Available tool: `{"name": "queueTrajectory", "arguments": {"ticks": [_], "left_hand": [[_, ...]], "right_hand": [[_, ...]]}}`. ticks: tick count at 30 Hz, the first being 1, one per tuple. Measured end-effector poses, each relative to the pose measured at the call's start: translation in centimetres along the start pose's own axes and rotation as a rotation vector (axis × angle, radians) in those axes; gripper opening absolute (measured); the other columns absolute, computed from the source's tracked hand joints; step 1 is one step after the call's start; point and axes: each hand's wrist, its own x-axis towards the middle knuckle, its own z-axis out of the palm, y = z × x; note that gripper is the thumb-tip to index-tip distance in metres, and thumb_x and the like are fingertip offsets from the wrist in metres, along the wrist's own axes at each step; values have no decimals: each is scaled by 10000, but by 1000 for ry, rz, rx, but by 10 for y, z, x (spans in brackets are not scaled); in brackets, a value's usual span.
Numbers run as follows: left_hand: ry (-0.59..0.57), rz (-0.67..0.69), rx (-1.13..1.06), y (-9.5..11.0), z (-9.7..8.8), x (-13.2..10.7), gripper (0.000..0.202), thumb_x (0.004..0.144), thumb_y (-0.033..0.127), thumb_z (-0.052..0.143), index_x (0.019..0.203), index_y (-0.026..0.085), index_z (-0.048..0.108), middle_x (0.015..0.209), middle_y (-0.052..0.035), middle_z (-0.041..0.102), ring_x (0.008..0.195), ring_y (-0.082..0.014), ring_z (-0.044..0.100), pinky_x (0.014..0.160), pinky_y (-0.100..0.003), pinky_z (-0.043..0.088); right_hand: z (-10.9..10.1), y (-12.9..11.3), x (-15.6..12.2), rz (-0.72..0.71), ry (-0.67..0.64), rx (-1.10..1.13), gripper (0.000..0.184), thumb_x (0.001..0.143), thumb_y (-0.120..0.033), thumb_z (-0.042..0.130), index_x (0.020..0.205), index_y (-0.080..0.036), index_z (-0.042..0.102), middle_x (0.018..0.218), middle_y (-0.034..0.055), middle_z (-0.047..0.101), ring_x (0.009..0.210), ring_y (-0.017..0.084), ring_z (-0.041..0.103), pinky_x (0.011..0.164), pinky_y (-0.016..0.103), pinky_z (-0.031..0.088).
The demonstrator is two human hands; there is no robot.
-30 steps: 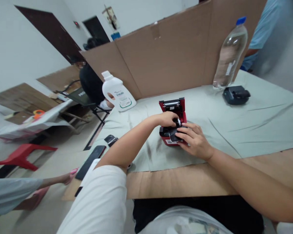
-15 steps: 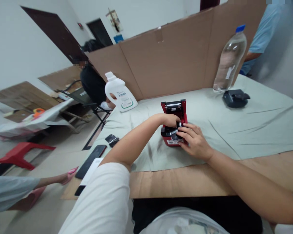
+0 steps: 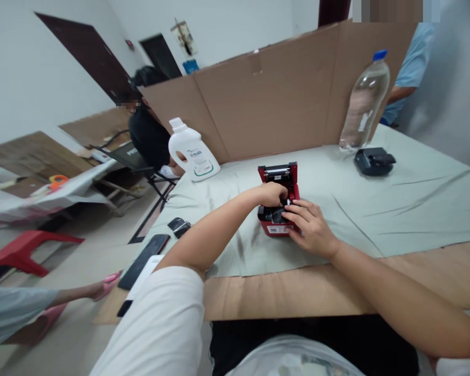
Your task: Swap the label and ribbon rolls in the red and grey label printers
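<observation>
A small red and black label printer (image 3: pixel 281 230) stands on the cloth in front of me, its lid (image 3: pixel 278 171) raised at the back. My left hand (image 3: pixel 272 194) reaches into it from the left, fingers bent down and closed; what they hold is hidden. Just beside those fingertips a small white piece (image 3: pixel 289 202) shows. Over the printer's front opening lies a dark shiny strip (image 3: pixel 278 214). My right hand (image 3: pixel 312 227) grips the printer's right front corner, fingers over the top edge and thumb low at the front.
Behind the printer stands a cardboard partition (image 3: pixel 274 109). A white detergent jug (image 3: pixel 196 156), a large clear bottle (image 3: pixel 364 104) and a black device (image 3: pixel 374 161) stand near it. Left of my arm lie a folded black piece (image 3: pixel 179 226) and a phone (image 3: pixel 147 258). Other people sit beyond.
My left fingers have shifted slightly within the printer, and the dark strip at its front lies flatter. The right hand keeps its hold. The whole view has tilted a little.
</observation>
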Motion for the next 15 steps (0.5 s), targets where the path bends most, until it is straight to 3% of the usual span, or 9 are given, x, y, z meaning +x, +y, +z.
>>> {"name": "queueTrajectory", "arguments": {"ticks": [10, 12, 15], "left_hand": [[-76, -49, 93, 9, -4, 4, 334, 798, 279, 560, 1100, 216, 687, 1127, -66, 715, 1035, -244, 639, 904, -325, 444], [-25, -62, 98, 9, 0, 6, 327, 816, 306, 560, 1095, 206, 699, 1124, -82, 718, 1055, -265, 638, 940, -358, 434], [196, -29, -62, 4, 6, 1, 320, 841, 340, 562, 1095, 205, 703, 1134, -69, 717, 1059, -242, 641, 931, -326, 454]], "right_hand": [[0, 2, 1, 0, 1, 3, 317, 850, -213, 597, 1161, -168, 631, 1220, 129, 647, 1207, 310, 510, 984, 508, 447], [0, 2, 1, 2, 0, -11, 324, 852, -214, 595, 1169, -159, 627, 1227, 133, 643, 1210, 313, 508, 989, 509, 443], [0, 1, 1, 7, -8, -27, 323, 860, -223, 590, 1175, -162, 627, 1224, 131, 644, 1216, 309, 503, 1000, 508, 437]]}}
